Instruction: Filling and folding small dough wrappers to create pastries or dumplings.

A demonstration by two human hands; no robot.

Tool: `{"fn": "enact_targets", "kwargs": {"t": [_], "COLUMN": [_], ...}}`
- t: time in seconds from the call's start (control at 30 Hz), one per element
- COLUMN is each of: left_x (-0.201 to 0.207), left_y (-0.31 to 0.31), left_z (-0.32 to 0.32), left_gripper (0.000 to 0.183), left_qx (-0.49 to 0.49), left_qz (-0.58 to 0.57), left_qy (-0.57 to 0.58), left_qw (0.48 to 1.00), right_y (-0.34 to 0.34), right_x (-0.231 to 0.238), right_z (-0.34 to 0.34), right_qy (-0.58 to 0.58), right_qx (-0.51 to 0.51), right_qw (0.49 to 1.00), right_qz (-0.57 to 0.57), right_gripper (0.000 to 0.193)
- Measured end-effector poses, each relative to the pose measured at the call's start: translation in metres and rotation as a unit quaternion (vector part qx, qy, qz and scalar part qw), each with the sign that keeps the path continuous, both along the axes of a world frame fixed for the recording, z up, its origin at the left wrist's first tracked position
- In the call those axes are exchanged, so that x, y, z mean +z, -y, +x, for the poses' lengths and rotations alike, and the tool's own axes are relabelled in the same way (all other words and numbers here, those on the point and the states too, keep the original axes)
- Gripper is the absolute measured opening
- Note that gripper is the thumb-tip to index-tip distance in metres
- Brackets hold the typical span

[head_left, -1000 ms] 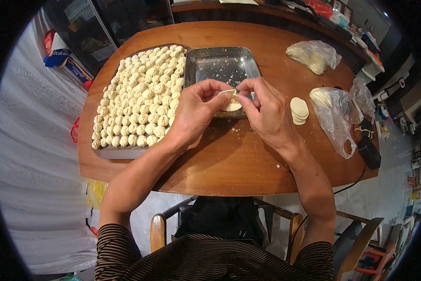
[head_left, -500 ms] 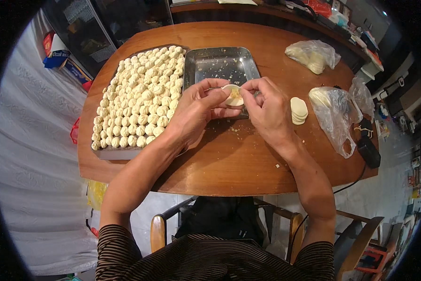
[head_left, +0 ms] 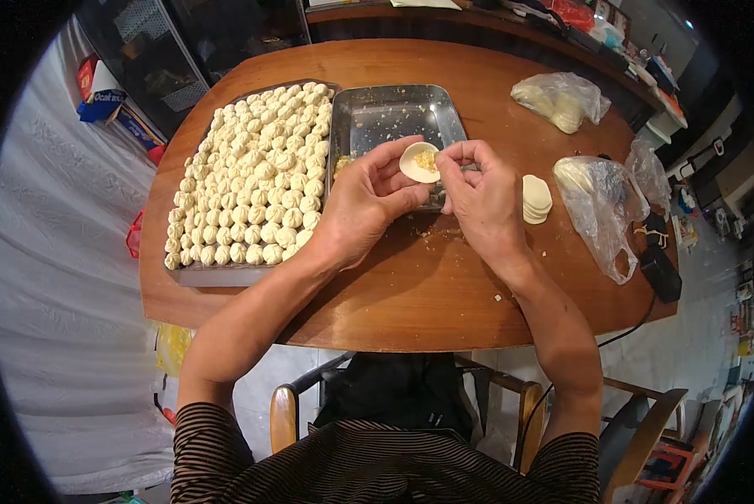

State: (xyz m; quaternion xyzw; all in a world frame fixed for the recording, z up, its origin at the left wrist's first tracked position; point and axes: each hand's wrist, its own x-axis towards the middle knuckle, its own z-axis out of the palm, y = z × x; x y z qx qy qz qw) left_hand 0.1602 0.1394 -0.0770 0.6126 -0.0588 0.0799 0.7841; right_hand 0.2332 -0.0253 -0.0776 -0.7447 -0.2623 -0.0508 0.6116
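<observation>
A round, pale dough wrapper [head_left: 411, 172] with crumbly yellow filling [head_left: 426, 160] on it lies spread on the fingers of my left hand [head_left: 369, 189]. The left thumb sits below it, off the filling. At the wrapper's right edge, the fingers of my right hand [head_left: 479, 186] are pinched together over the dough. Behind both hands is a rectangular metal tray [head_left: 369, 113] with scattered filling bits, its near part partly hidden by them. Rows of pleated dumplings [head_left: 251, 168] cover a large tray [head_left: 217, 277] to the left. A small stack of wrappers [head_left: 536, 200] rests right of my right hand.
Two clear plastic bags [head_left: 562, 97] [head_left: 599, 197] holding pale dough pieces lie on the right of the wooden table [head_left: 394, 315]. A black object [head_left: 661, 273] with a cord stands at its right edge. Crumbs dot the wood. A chair [head_left: 284, 416] is below.
The wrapper has opened out flatter and tilted, showing more filling. My left thumb has moved down off it, and the left fingers have spread beneath. My right hand stays at its right edge.
</observation>
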Motion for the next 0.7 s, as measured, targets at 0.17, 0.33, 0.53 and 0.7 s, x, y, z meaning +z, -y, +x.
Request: {"fn": "enact_targets", "kwargs": {"t": [0.17, 0.33, 0.53, 0.7], "left_x": [-0.006, -0.007, -0.007, -0.012], "left_y": [0.0, 0.0, 0.003, 0.003], "left_z": [0.003, 0.001, 0.002, 0.002], "left_gripper": [0.055, 0.044, 0.041, 0.041], "left_qx": [0.02, 0.069, 0.082, 0.086], "left_qz": [-0.012, -0.026, 0.027, 0.042], "left_qy": [0.008, -0.012, -0.003, 0.022], "left_qw": [1.0, 0.997, 0.996, 0.995], "right_y": [0.0, -0.003, -0.002, -0.002], "right_x": [0.006, 0.005, 0.002, 0.007], "right_z": [-0.005, -0.008, -0.005, -0.008], "right_qy": [-0.086, -0.096, 0.058, 0.122], "right_qx": [0.047, 0.061, -0.004, -0.017], "right_qw": [0.994, 0.992, 0.998, 0.991], "right_qz": [0.057, 0.047, -0.015, -0.042], "right_gripper": [0.019, 0.017, 0.012, 0.012]}}
